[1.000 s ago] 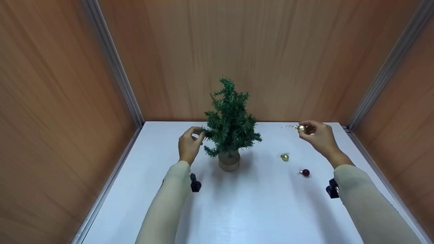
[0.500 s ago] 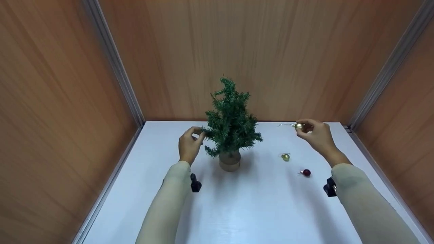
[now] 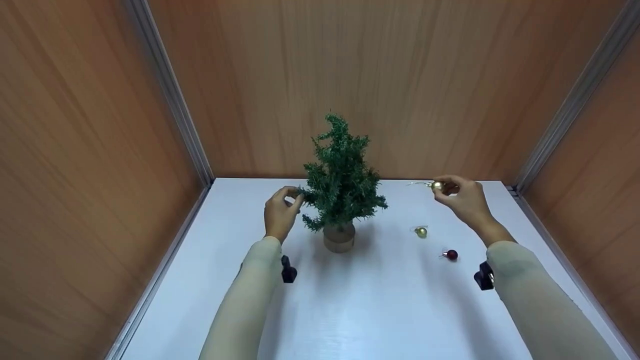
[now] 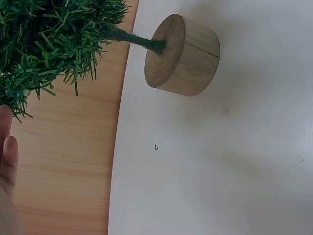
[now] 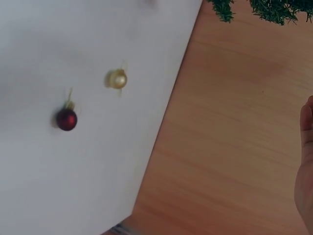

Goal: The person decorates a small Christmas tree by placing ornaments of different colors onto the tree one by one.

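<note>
A small artificial Christmas tree [image 3: 342, 175] stands upright on its round wooden base [image 4: 188, 56]. At its left side my left hand [image 3: 281, 214] pinches the tip of a branch between thumb and forefinger. To the right of the tree, my right hand [image 3: 465, 200] is raised and pinches a gold bauble [image 3: 437, 185], whose hanging loop points left toward the tree. The right wrist view shows only an edge of that hand, and the held bauble is out of that frame. Lying on the table are another gold bauble [image 3: 421, 232] and a dark red bauble [image 3: 451, 255].
The white table [image 3: 320, 310] is enclosed by a wood-grain back panel [image 3: 250, 90] and side panels, with metal posts at the corners. Both loose baubles lie between the tree and my right forearm.
My right hand has moved slightly left toward the tree, carrying the gold bauble. My left hand keeps its pinch on the branch, and the loose baubles stay where they were.
</note>
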Tool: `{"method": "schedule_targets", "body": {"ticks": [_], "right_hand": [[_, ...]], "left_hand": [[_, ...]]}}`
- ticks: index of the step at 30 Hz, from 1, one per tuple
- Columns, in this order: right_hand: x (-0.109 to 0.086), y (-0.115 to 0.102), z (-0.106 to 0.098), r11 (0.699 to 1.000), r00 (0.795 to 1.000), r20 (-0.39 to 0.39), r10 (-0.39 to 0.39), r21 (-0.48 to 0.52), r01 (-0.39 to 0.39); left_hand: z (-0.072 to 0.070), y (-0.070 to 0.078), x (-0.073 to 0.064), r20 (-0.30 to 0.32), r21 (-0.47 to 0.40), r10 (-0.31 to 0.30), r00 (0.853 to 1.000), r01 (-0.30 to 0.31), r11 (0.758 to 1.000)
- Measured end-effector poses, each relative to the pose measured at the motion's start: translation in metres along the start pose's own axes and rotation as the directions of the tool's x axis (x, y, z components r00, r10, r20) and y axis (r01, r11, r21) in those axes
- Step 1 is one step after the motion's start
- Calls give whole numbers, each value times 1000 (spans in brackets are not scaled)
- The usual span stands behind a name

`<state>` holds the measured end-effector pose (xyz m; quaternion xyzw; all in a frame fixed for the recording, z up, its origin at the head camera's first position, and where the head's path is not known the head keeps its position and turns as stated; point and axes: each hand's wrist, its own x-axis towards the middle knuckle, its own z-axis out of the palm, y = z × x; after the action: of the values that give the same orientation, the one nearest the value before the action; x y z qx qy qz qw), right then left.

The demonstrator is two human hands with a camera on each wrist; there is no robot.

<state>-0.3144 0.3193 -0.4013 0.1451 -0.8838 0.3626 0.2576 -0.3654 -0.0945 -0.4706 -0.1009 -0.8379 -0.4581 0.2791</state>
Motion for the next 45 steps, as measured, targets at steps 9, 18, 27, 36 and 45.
{"method": "schedule_targets", "body": {"ticks": [9,18,27,36,45], "right_hand": [[1,-7,3,1000,1000,7,-16,23,16],[-1,-12,9,999,999,7,-32,32,32],[0,-19,13,998,999,23,-46,49,45],[2,-25,19,996,996,32,-80,50,78],[1,-31,23,995,996,24,-83,55,82]], "left_hand": [[-2,0,0,-2,1,-12,1000,12,1000],[2,0,-2,-2,0,-22,1000,22,1000],[1,0,-2,1,0,-16,1000,16,1000],[0,1,-3,-4,-4,-16,1000,16,1000],[2,5,-3,-11,-14,-18,1000,18,1000]]}}
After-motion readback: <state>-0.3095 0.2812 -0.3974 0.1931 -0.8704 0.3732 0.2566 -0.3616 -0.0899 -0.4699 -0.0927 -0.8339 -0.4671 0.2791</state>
